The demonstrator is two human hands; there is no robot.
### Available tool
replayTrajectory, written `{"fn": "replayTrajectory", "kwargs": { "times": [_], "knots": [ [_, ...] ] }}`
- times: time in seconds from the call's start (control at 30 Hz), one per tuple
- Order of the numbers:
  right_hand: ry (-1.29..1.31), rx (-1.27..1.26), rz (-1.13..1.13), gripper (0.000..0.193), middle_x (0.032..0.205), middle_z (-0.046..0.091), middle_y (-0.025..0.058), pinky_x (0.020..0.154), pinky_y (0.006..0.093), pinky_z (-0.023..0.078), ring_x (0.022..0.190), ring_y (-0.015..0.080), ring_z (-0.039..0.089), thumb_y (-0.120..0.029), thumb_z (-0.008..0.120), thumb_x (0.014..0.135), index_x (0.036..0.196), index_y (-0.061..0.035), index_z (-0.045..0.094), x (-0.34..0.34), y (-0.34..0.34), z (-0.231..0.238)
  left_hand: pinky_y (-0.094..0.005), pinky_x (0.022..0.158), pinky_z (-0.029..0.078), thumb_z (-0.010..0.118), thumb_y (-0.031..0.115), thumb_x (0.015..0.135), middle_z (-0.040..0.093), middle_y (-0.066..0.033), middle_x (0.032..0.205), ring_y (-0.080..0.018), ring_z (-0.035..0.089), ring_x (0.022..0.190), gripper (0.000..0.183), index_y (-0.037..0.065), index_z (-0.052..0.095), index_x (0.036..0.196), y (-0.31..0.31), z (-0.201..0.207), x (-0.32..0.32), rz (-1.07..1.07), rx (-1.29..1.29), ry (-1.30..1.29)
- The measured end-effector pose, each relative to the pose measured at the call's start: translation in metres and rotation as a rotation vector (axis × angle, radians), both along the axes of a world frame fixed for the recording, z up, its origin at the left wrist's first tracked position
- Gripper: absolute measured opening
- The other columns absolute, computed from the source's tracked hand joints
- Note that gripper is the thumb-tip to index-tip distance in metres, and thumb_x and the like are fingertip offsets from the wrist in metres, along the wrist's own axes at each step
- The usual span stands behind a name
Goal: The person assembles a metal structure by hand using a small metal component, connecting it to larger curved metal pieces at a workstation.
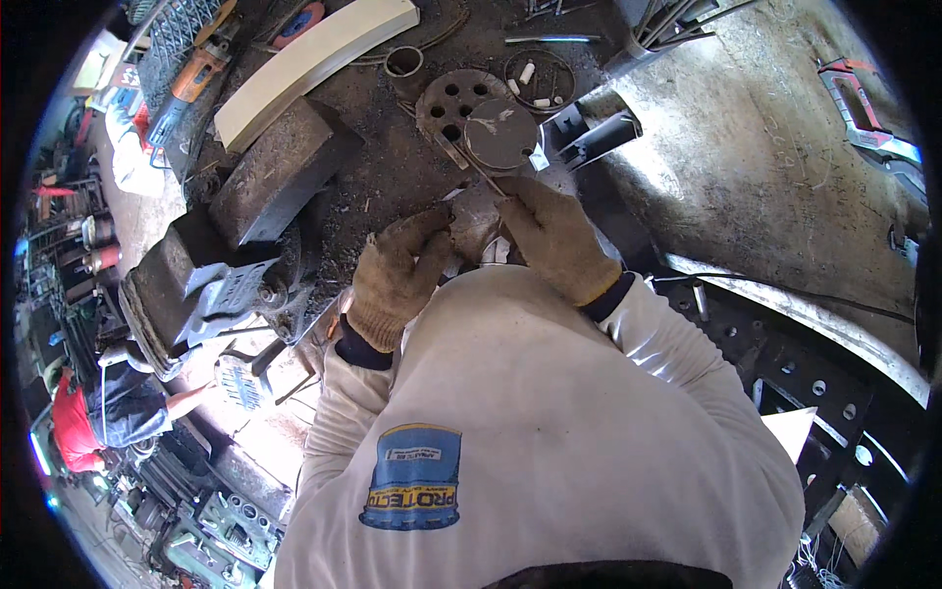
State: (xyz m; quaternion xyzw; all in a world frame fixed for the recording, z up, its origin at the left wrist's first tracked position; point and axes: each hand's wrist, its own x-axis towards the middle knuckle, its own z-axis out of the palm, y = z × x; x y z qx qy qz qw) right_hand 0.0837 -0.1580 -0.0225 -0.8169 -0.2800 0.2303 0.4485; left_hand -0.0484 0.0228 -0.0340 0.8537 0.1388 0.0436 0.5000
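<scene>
Both hands wear brown knit work gloves and are close together at the bench edge, in front of my body. My right hand pinches a thin rod that slants up and left toward a round metal disc. My left hand is closed, its fingertips beside a small shiny bit; what it grips cannot be made out. A greyish piece shows between the two gloves. Under the disc sits a round plate with holes.
A bench vise stands at left, beside a heavy metal block. Behind lie a curved cream strip, an orange grinder, a short pipe and a ring with white bits. A person in red is at far left.
</scene>
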Motion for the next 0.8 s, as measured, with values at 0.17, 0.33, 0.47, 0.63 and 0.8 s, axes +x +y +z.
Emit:
{"fn": "replayTrajectory", "kwargs": {
  "times": [0.17,0.33,0.47,0.63,0.8],
  "knots": [
    [0.005,0.021,0.023,0.030,0.102,0.067,0.0249,0.078,0.0493,0.053,0.094,0.0447,0.065,-0.022,0.053,0.097,0.118,-0.0041,0.065,0.003,-0.004,-0.005,-0.0387,0.073,0.056,0.062,0.013,0.091,0.071,-0.0223,0.097,-0.0340,0.072,0.086,0.026,-0.001,0.069,0.112,0.003,0.004,0.002,-0.013,0.052,-0.017],
    [0.036,-0.026,0.037,0.033,0.106,0.068,0.0240,0.081,0.0474,0.054,0.096,0.0431,0.066,-0.023,0.054,0.097,0.122,-0.0039,0.064,0.004,-0.006,-0.003,-0.0341,0.071,0.055,0.061,0.012,0.092,0.072,-0.0206,0.094,-0.0257,0.072,0.080,0.025,-0.002,0.068,0.112,0.004,0.009,0.002,0.021,-0.128,0.061],
    [-0.032,-0.022,0.067,0.033,0.107,0.069,0.0233,0.082,0.0474,0.054,0.096,0.0425,0.066,-0.023,0.056,0.097,0.121,-0.0034,0.065,0.003,-0.009,-0.005,-0.0339,0.071,0.056,0.061,0.011,0.092,0.072,-0.0209,0.096,-0.0264,0.072,0.081,0.025,-0.002,0.068,0.112,0.001,0.020,0.003,0.048,-0.103,0.054],
    [-0.007,-0.058,0.065,0.034,0.101,0.069,0.0254,0.079,0.0415,0.053,0.090,0.0384,0.069,-0.023,0.054,0.099,0.122,0.0012,0.063,-0.001,-0.012,0.006,-0.0359,0.077,0.055,0.063,0.010,0.093,0.072,-0.0181,0.097,-0.0262,0.071,0.087,0.024,-0.001,0.068,0.113,0.001,0.031,0.006,0.004,-0.111,0.035],
    [-0.053,0.032,0.068,0.030,0.101,0.070,0.0210,0.079,0.0465,0.054,0.091,0.0405,0.068,-0.023,0.056,0.096,0.118,-0.0049,0.066,-0.005,-0.012,0.003,-0.0349,0.074,0.055,0.061,0.008,0.092,0.072,-0.0173,0.093,-0.0252,0.071,0.082,0.020,-0.002,0.069,0.107,-0.004,0.030,0.016,-0.027,0.038,-0.113]
  ]
}}
